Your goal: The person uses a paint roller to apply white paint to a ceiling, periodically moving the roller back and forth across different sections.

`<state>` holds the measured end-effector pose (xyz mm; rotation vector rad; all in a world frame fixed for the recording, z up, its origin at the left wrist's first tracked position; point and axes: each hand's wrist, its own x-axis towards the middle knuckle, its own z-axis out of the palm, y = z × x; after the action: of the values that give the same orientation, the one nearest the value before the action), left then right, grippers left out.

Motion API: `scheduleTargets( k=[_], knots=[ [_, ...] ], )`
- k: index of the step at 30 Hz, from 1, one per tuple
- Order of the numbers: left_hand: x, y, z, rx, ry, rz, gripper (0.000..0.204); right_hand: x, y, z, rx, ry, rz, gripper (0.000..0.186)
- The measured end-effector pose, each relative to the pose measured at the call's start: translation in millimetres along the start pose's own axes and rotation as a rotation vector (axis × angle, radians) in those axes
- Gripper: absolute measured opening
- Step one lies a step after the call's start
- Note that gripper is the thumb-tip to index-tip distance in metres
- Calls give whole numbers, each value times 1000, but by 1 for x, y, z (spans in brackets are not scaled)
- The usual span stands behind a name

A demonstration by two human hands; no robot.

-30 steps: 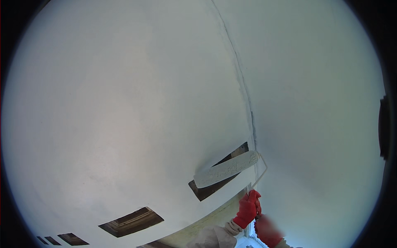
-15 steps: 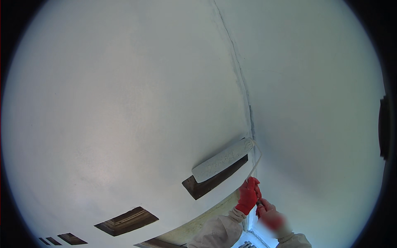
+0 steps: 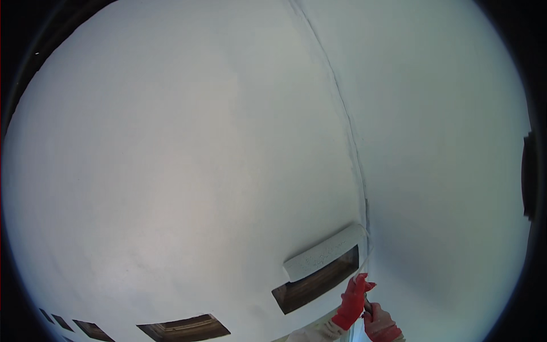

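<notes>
Shifted since half a second earlier: your paint roller (image 3: 323,253), now further above the long dark opening (image 3: 319,281), leaving more of it exposed. Left to right: small dark opening (image 3: 93,330), between 7 and 8 o'clock; wider dark opening (image 3: 185,329), 7 o'clock; white roller, 5 o'clock, slanted, right end at the cracked seam (image 3: 354,137); your left hand (image 3: 352,302), red-gloved, closed on the roller's stem, 5 o'clock; your right hand (image 3: 380,324), closed round the dark handle (image 3: 368,307), also 5 o'clock.
</notes>
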<state>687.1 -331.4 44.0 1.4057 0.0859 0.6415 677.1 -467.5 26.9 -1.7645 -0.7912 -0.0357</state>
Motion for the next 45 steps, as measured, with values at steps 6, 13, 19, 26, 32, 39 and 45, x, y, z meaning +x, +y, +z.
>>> scheduleTargets(
  k=[6,13,19,26,32,39,45],
  knots=[
    [-50,69,-8,716,-61,572,43,16,-25,-24,-3,-23,-149,22],
    [-90,207,-20,841,-283,671,54,94,-152,-84,-101,145,-300,14],
    [-106,265,-49,863,-244,601,44,214,-259,-114,-116,397,-590,14],
    [-122,321,-59,848,-152,480,41,310,-476,-178,145,230,-488,22],
    [-141,380,-56,885,23,522,41,385,-613,-226,365,8,-544,22],
    [-171,409,-59,909,237,498,40,430,-688,-225,588,-34,-521,22],
    [-200,405,-66,991,388,403,40,438,-700,-213,703,-36,-505,22]
  ],
)
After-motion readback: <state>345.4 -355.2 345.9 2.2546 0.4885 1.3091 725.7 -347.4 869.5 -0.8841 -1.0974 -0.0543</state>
